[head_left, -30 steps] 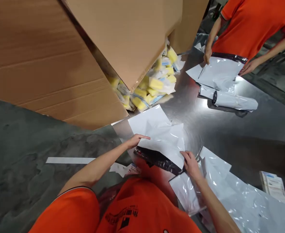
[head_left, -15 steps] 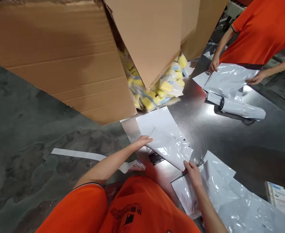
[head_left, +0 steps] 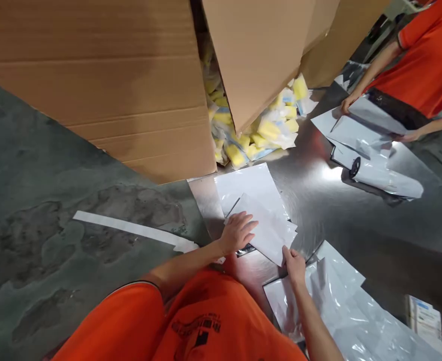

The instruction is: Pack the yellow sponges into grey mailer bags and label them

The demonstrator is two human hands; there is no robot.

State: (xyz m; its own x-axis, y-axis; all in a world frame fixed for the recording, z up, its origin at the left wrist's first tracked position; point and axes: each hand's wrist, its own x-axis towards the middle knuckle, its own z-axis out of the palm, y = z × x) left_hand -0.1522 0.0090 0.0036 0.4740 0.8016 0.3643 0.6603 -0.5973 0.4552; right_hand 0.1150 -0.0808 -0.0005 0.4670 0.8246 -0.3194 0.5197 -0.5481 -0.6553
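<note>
held a white bag (head_left: 266, 228) near the middle of the frame, set askew over a larger white sheet (head_left: 245, 181) on the metal counter (head_left: 341, 215). pinched its near corner, right of centre, between the fingers of the right hand (head_left: 295, 263). had the left hand (head_left: 236, 233) with fingers spread over the bag's left edge; could not tell whether pressing or just above. saw a heap of glossy white bags (head_left: 360, 316) at the lower right, beside a bundle of printed papers (head_left: 426, 321). saw yellow packets (head_left: 269, 130) at upper centre, spilling from beneath cardboard (head_left: 104, 100) reaching across the upper left. spotted a white roll (head_left: 388, 180) at the right, near a co-worker (head_left: 429, 65) in orange, holding another white bag (head_left: 360, 130). noticed a white strip (head_left: 127, 225) at left, above the grey floor (head_left: 70, 165).
</note>
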